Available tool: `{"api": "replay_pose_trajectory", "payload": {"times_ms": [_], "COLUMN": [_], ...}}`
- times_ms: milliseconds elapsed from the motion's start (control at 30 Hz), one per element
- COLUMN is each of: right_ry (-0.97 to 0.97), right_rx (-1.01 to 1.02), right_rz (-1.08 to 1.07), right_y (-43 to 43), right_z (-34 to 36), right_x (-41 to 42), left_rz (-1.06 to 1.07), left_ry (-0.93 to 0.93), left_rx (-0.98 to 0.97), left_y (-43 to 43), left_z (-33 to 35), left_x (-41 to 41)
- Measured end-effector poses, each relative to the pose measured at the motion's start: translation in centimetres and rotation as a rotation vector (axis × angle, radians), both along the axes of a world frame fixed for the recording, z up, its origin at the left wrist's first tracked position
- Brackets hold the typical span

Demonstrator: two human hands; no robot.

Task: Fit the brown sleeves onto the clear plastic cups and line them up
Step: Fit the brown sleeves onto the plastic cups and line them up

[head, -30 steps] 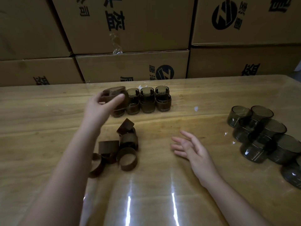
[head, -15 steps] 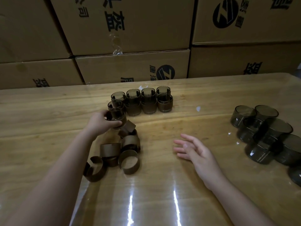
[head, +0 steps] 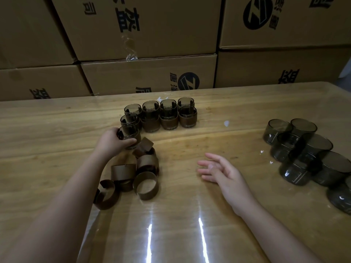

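L hand [head: 112,142] grips a sleeved cup [head: 129,135], setting it at front-left of the finished group [head: 161,115] on the table [head: 209,141]. R hand [head: 223,172] lies fingers apart, relaxed, holding nothing. Loose brown sleeves [head: 133,173] lie just beside L hand; bare cups [head: 303,152] well apart, to the right. Step: lining up. Next, probably: release cup, R hand fetches a bare cup, L a sleeve.
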State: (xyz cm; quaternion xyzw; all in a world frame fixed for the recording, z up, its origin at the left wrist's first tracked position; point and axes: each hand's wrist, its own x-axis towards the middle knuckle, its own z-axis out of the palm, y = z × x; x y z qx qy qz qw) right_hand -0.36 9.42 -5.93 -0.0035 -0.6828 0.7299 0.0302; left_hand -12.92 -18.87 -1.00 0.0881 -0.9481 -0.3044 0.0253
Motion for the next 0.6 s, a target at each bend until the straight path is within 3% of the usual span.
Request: {"api": "replay_pose_trajectory", "payload": {"times_ms": [200,267,333,433,533,600], "right_ry": [0.003,0.004,0.006,0.003,0.003,0.002], "right_rx": [0.006,0.01,0.016,0.017,-0.005,0.04], "right_rz": [-0.003,0.0,-0.006,-0.009,-0.004,-0.009], "right_y": [-0.1,-0.2,-0.2,-0.2,-0.2,-0.2], "right_z": [0.1,0.2,0.2,0.2,0.0,-0.1], "right_x": [0.0,0.0,0.1,0.1,0.1,0.1], "left_rz": [0.008,0.085,0.118,-0.106,-0.511,-0.523], "left_ry": [-0.047,0.08,0.322,0.619,0.453,0.364], "left_rx": [0.06,0.051,0.079,0.22,0.317,0.381], "left_y": [0.9,1.6,3.2,8.5,14.3,16.2], "left_z": [0.9,1.9,2.9,3.1,0.1,-2.4], "left_x": [1.0,1.8,3.3,7.6,11.8,13.1]}}
